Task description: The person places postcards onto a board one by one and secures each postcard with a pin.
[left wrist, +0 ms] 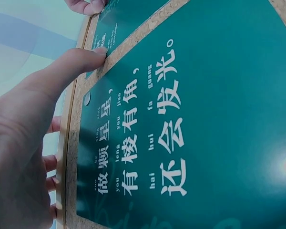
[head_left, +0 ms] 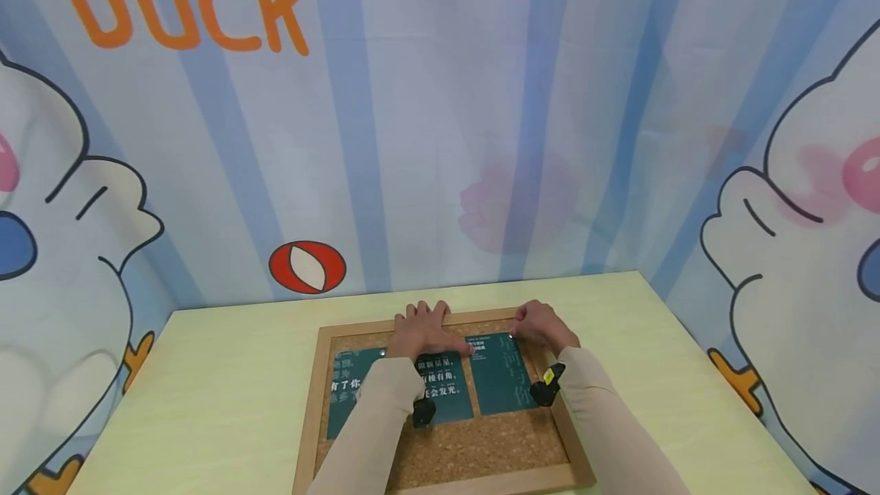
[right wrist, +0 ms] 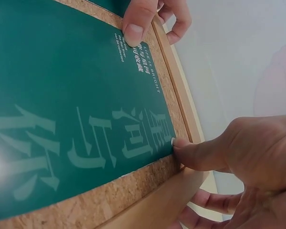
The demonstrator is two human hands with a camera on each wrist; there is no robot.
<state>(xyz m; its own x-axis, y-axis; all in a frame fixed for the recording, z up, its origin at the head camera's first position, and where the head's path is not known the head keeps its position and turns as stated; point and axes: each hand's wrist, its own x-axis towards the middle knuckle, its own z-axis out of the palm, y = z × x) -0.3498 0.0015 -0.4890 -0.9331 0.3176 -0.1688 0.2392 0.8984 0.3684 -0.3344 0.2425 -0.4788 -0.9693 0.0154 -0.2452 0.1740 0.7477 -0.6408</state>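
A wood-framed corkboard [head_left: 481, 449] lies on the table with three dark green cards on it. My right hand [head_left: 545, 325] is at the top outer corner of the rightmost card [head_left: 500, 384]. In the right wrist view its thumb presses a small round thumbtack [right wrist: 173, 141] at that corner, while the other fingers reach under the wooden frame. My left hand [head_left: 422, 331] presses its thumb on the same card's other top corner, its fingers spread over the far frame edge. Beneath it lies the middle card [left wrist: 133, 191] with white characters and a silvery tack [left wrist: 87, 98] at its top.
The left card [head_left: 342, 415] is partly covered by my left forearm. The pale yellow table [head_left: 220, 388] extends around the board. Behind it hangs a blue striped curtain [head_left: 440, 136] with cartoon ducks. Black wrist cameras sit on both sleeves.
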